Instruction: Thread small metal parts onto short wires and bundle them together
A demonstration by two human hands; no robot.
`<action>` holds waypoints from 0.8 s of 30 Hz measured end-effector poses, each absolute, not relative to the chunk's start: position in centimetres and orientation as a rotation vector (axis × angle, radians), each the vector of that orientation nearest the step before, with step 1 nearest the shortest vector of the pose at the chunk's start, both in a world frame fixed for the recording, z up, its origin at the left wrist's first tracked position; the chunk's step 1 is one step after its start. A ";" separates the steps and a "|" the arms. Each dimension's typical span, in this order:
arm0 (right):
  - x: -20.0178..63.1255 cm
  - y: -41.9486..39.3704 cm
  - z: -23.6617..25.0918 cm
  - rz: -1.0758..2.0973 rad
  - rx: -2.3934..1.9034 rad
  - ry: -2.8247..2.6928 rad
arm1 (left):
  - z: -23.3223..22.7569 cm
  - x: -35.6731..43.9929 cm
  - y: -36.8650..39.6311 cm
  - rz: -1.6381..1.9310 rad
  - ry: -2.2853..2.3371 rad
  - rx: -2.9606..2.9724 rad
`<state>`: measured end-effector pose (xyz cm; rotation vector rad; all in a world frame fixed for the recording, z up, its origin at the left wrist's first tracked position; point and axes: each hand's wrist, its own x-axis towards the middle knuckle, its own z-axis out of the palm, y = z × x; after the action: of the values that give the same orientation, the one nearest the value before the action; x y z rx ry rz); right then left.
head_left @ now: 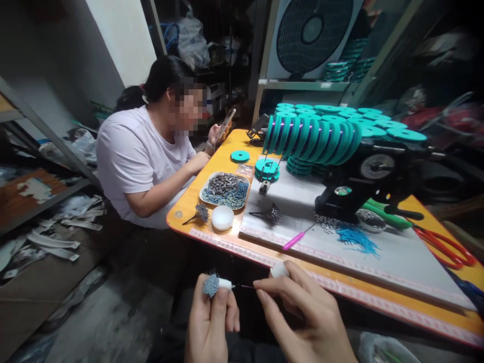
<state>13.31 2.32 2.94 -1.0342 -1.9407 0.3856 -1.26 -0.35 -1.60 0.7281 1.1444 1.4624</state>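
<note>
Below the table edge, my left hand (214, 320) grips a small white tube (226, 284) between thumb and fingers. A round grey-blue cluster (210, 286) of tiny pieces, with fine dark ends sticking out, sits at the tube's left end. My right hand (306, 312) pinches a thin dark strand (245, 286) that runs toward the tube's right end; whether it is thread or wire I cannot tell. Behind the right fingers shows a white rounded piece (279, 270), partly hidden. On the table nearby lie a white round lid-like disc (223, 218) and two dark bead clusters on stems (201, 214).
A tray of grey and blue small parts (225, 190) stands near the table's left edge. A pink-handled hook tool (294, 241), blue strips (358, 239) and red-handled scissors (446, 247) lie rightward. A black sewing machine (355, 171) carries teal spools (313, 136). A person (145, 146) holds a phone.
</note>
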 end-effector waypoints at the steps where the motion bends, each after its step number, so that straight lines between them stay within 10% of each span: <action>1: 13.3 2.1 2.8 0.389 -1.040 -1.933 | -1.7 -1.2 -0.4 1.473 1.154 0.745; 24: 13.4 1.9 2.7 0.435 -1.049 -1.921 | -2.2 -0.8 -0.8 1.489 1.174 0.813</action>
<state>13.38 1.89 2.65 -1.0488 -1.9211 0.4352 -0.76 -0.79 -2.18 0.8129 1.1743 1.4886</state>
